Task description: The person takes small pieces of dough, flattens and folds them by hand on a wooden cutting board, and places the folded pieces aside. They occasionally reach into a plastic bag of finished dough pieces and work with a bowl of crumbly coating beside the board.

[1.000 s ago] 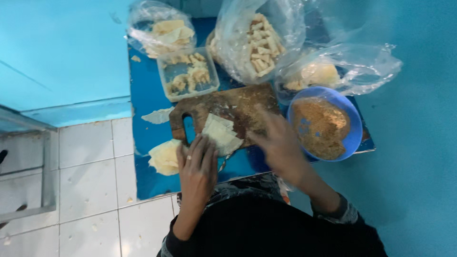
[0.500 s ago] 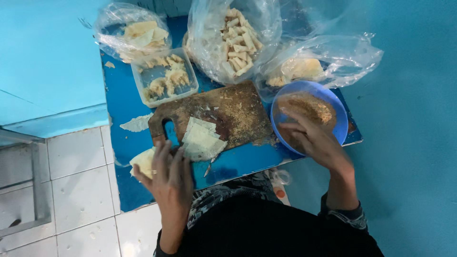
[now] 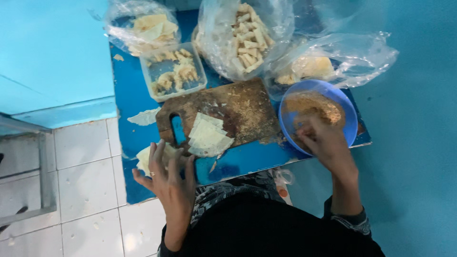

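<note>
From the head camera, your left hand [image 3: 169, 178] lies flat with the fingers spread over the near left edge of the blue worktop [image 3: 128, 100], its grip fully open and holding nothing; the fingertips rest on or just above a small pale stack of dough sheets [image 3: 145, 157] that pokes out past them on the far side. Just beyond and to the right of that hand lies a brown wooden cutting board [image 3: 238, 112] with a slot handle, and on it, close to your fingertips, sits a fanned pile of thin square wrappers [image 3: 208, 137]. Your right hand [image 3: 321, 140] reaches into a blue bowl [image 3: 350, 119] at the worktop's right edge, fingers curled down into the brown crumbly filling [image 3: 316, 104]; the fingertips are buried, so you cannot tell whether that grip has closed on any of it. Beyond the board from both hands stands a clear plastic tub [image 3: 173, 71] with pale scraps in it. Further still sit three clear plastic bags: one with flat pale pieces [image 3: 143, 26] above your left hand, one full of rolled sticks [image 3: 247, 38] in the middle, and one with a yellowish lump [image 3: 319, 66] just past the bowl.
</note>
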The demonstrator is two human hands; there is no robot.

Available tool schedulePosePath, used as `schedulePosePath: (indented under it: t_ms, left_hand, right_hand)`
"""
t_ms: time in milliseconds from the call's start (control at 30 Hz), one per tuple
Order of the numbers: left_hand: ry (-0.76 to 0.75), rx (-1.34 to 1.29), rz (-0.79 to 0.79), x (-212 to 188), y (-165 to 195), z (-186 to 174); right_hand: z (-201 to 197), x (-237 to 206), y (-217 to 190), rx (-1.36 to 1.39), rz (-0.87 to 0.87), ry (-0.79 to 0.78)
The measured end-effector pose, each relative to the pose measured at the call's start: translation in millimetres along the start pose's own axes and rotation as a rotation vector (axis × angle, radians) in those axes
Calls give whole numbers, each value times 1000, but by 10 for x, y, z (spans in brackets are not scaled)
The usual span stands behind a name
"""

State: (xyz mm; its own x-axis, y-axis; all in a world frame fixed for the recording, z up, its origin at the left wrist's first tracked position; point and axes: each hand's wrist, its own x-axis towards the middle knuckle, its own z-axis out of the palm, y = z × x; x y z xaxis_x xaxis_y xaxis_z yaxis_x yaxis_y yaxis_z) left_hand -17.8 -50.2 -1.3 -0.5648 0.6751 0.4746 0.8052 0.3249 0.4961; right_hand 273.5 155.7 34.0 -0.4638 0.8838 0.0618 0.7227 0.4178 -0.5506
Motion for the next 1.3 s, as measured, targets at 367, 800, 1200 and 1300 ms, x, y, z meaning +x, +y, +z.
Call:
schedulePosePath:
  t_ms: [367,800,1200,1300]
  left_hand:
    - [19,20,31,-1,47,25]
    - [68,-19,79,24,75,208]
    - [83,-218,139,41,183,225]
    - [53,-180,157,42,191,256]
  right_hand:
    - [717,181,-856,744,-136,-42]
    - [703,-9,-1329,-123,-653,256]
    - [984,-11,-1158,240,-532,208]
    - [1040,-13,-1167,325,-483,214]
